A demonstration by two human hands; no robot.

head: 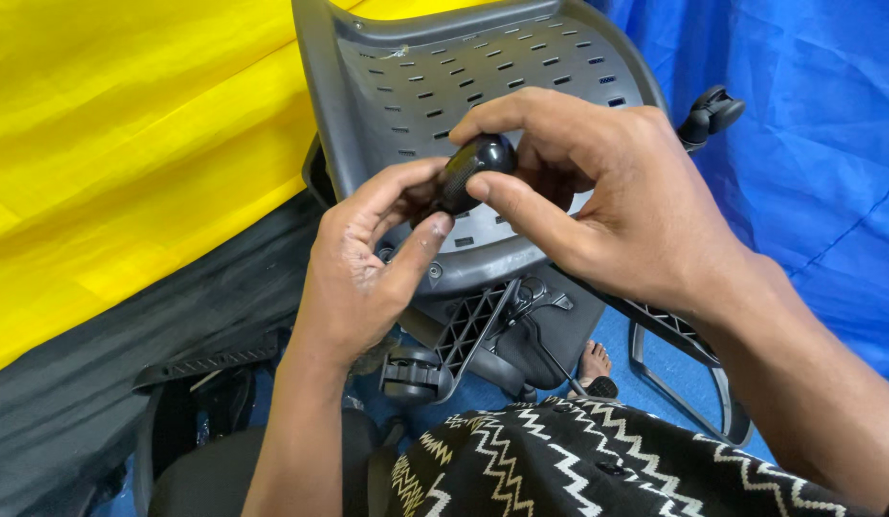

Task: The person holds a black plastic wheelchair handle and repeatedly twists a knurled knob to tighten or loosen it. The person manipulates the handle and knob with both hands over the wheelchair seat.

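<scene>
Both hands are up in the middle of the view, closed together around a small black knob [473,172], a rounded, finely textured piece. The right hand [617,206] pinches it from above, index finger curled over the top and thumb pressed to its side. The left hand [368,273] comes in from below, thumb tip against the knob's lower end and fingers tucked behind it. So the knob sits between the two hands, just in front of the grey plastic chair back [483,67].

That chair back fills the upper centre, a curved shell pierced by rows of short slots, tilted toward the camera. Below it a black ribbed bracket [468,330] and a caster wheel [411,373] crowd the gap under the wrists. A black lever handle [712,113] pokes out past the shell's right edge. Yellow cloth [129,144] covers the left side, blue cloth [818,163] the right, and a dark grey fabric [100,383] lies across the lower left. A bare foot [592,362] shows on the blue floor, and a black garment with white zigzags [559,460] sits along the bottom edge.

The knob's far end is buried under the right fingers; it may be attached to something there, but that is hidden. The chair frame at the right is cut by the forearm.
</scene>
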